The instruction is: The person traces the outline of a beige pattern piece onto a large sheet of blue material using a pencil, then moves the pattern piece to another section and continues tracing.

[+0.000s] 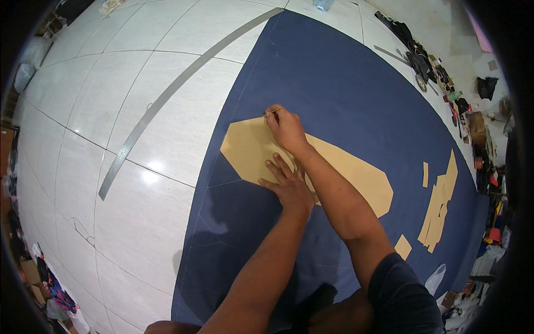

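Note:
A large tan card pattern (pixel 353 170) with angled corners lies flat on dark blue cloth (pixel 328 72). My left hand (pixel 289 186) presses on the card with its fingers spread. Across it reaches my right arm. At the card's upper edge my right hand (pixel 285 127) is closed in a pinch, its fingertips where card meets cloth. Whatever it pinches is too small to make out. Thin pale lines (pixel 222 183) run over the cloth near its left edge and below the card.
A long metal ruler (pixel 161 100) lies on the white tiled floor (pixel 67 167) to the left. Several smaller tan card pieces (pixel 436 209) rest on the cloth at the right. Dark clutter (pixel 423 61) lines the wall, and a clear plastic piece (pixel 435 280) lies at lower right.

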`<state>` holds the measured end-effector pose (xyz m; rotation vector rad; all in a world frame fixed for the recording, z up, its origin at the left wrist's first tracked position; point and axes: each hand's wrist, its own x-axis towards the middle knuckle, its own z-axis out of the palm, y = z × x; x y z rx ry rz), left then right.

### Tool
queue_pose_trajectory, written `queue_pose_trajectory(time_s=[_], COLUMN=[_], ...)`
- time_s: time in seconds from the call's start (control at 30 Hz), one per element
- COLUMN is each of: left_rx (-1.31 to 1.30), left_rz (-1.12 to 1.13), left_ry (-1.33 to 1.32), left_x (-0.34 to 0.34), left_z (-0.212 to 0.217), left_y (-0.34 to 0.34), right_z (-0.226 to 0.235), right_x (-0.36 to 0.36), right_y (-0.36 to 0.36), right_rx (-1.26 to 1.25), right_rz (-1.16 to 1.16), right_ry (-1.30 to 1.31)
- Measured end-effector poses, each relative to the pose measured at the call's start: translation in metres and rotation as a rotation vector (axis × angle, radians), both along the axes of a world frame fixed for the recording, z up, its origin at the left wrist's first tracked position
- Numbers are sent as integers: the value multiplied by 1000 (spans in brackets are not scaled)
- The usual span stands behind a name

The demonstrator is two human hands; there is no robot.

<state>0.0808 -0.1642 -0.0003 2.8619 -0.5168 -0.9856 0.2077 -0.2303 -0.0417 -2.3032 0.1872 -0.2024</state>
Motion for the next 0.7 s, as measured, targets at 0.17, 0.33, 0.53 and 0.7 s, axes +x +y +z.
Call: queue_pose_trajectory(time_s=[0.17, 0.33, 0.53, 0.7], left_rx=[22, 49, 20, -32], left_rz=[-4, -22, 43, 84], left_ry=[-21, 4, 8, -17], left_x=[-1, -2, 1, -1], left_z=[-2, -3, 5, 4], left_y=[1, -3, 0, -6], right_z=[-2, -6, 13, 13], right_x=[-3, -7, -34, -81], right_y=[1, -6, -24, -75], right_rx=[14, -6, 49, -58], right_rz=[-18, -38, -63, -105], right_ry=[-31, -50, 32, -26])
